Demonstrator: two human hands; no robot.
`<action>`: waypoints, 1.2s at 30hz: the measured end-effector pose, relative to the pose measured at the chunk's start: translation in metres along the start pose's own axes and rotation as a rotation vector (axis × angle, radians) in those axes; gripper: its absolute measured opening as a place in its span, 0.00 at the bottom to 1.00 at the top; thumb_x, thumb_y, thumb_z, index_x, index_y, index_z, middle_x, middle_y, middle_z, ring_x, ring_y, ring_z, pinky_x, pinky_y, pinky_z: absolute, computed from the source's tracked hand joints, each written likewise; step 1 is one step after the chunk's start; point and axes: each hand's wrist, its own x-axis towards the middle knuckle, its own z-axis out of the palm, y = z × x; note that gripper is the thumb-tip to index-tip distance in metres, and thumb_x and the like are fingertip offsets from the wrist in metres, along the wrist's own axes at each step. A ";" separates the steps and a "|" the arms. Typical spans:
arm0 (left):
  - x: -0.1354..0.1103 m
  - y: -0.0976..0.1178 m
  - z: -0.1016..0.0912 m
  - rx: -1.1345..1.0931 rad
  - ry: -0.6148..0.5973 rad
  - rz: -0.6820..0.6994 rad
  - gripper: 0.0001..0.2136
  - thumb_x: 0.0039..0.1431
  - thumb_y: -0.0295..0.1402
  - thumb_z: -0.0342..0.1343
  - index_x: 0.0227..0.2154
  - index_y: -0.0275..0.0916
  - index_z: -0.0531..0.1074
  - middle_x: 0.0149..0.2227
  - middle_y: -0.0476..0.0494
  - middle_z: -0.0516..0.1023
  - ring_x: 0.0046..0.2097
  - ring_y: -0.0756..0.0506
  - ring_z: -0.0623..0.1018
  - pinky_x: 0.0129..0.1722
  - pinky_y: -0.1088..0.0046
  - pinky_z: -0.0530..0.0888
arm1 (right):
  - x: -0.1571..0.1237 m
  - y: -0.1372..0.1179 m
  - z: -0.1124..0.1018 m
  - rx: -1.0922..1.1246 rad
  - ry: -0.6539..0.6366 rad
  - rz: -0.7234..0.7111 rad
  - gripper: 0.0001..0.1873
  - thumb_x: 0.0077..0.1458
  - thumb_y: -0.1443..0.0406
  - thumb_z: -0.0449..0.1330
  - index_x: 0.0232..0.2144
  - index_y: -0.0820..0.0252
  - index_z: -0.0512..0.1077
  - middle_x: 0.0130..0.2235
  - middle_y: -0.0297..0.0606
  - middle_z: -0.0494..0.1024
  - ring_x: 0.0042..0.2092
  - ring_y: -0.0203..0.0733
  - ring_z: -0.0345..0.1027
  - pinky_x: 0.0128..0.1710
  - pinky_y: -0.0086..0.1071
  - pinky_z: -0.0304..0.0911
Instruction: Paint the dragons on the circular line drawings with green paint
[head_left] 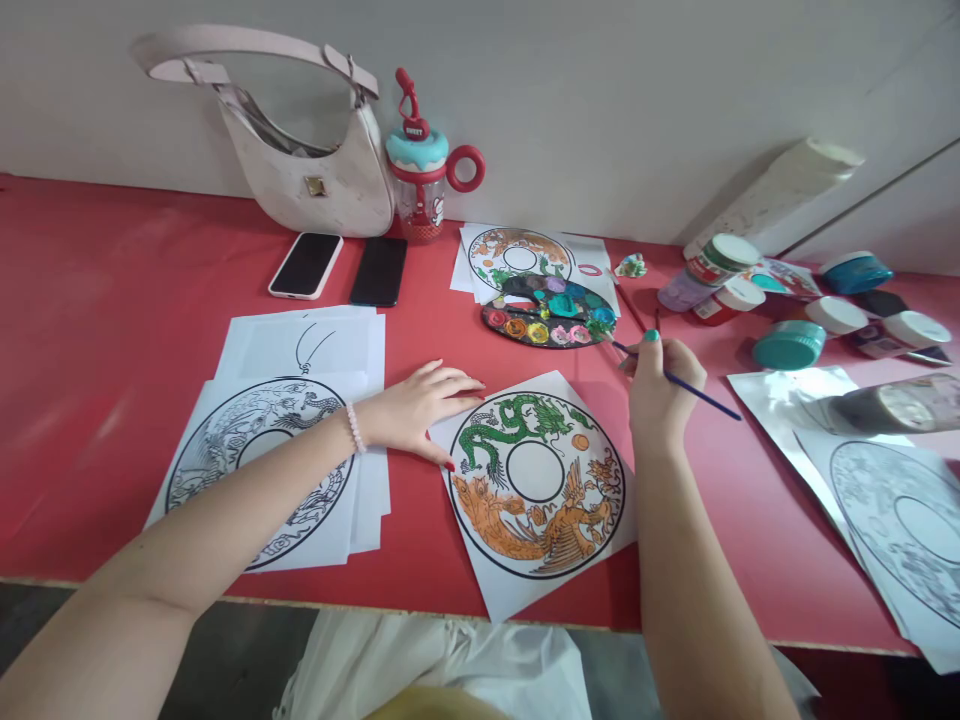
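My left hand (420,408) lies flat with fingers spread on the upper left corner of a sheet (536,485) that shows a round dragon and phoenix drawing, painted green and orange. My right hand (660,385) is closed around a thin blue paintbrush (701,393). The brush tip reaches toward the black oval palette (551,312), which carries several blobs of paint. The palette lies just beyond the sheet on the red table (97,330).
A stack of uncoloured round drawings (270,450) lies at the left. Two phones (341,266), a pale handbag (315,160) and a bottle with a red handle (424,180) stand at the back. Paint jars (795,310) crowd the right, above more sheets (892,500).
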 end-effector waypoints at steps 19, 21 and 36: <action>0.001 0.002 -0.001 -0.009 -0.003 -0.010 0.38 0.51 0.58 0.56 0.60 0.40 0.59 0.63 0.36 0.58 0.63 0.34 0.56 0.63 0.47 0.46 | 0.017 0.001 0.019 -0.250 0.026 -0.096 0.14 0.53 0.64 0.50 0.16 0.55 0.59 0.18 0.32 0.62 0.25 0.39 0.56 0.30 0.35 0.52; 0.000 0.002 -0.001 -0.006 -0.001 -0.010 0.38 0.51 0.58 0.56 0.60 0.41 0.59 0.63 0.37 0.58 0.63 0.35 0.56 0.64 0.48 0.45 | 0.018 0.002 0.019 -0.256 0.028 -0.088 0.15 0.53 0.65 0.50 0.16 0.55 0.58 0.18 0.32 0.62 0.25 0.39 0.56 0.30 0.36 0.52; 0.001 0.002 0.000 0.018 0.018 0.004 0.39 0.51 0.58 0.55 0.60 0.38 0.58 0.62 0.34 0.59 0.62 0.34 0.57 0.62 0.46 0.47 | -0.049 -0.054 -0.003 -0.239 -0.597 -0.678 0.11 0.60 0.61 0.51 0.38 0.55 0.72 0.40 0.40 0.79 0.42 0.44 0.72 0.41 0.37 0.60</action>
